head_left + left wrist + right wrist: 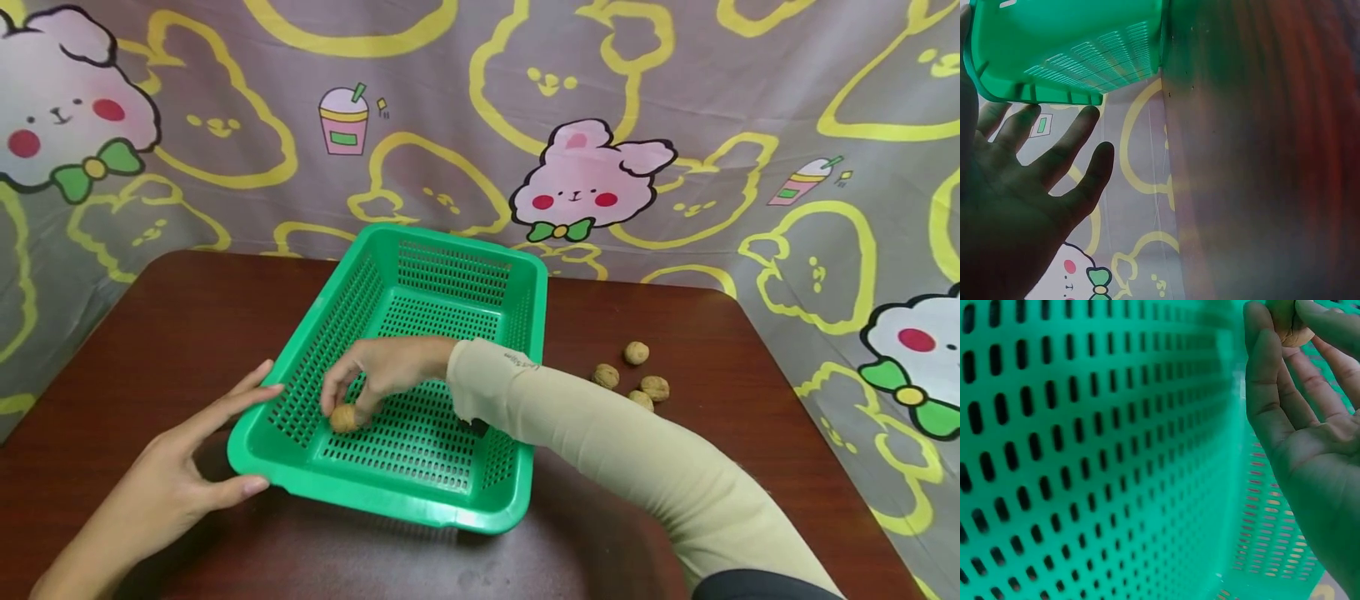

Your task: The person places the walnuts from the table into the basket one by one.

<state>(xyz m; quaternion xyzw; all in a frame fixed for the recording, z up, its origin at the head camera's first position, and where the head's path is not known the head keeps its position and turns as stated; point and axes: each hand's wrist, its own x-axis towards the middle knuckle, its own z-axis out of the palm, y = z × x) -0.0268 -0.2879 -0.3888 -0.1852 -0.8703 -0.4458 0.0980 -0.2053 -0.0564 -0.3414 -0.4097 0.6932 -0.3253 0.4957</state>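
A green plastic basket [390, 500] with slotted walls and floor stands on the table. Inside it, near its front left corner, my right hand [390, 367] pinches a walnut [345, 418] between thumb and fingers, low over the slotted floor. The right wrist view shows the same walnut [1290, 328] at the fingertips of the right hand [1310, 425]. At the basket's left rim, my left hand [172, 467] touches the edge with spread, fairly straight fingers and the thumb near the front corner. The left wrist view shows that hand [1029, 181] beside the basket wall [1085, 62].
Several walnuts [654, 388] lie loose on the brown table [720, 467], right of the basket and beyond my right forearm. A patterned cloth [450, 108] with cartoon rabbits hangs behind the table and along its sides.
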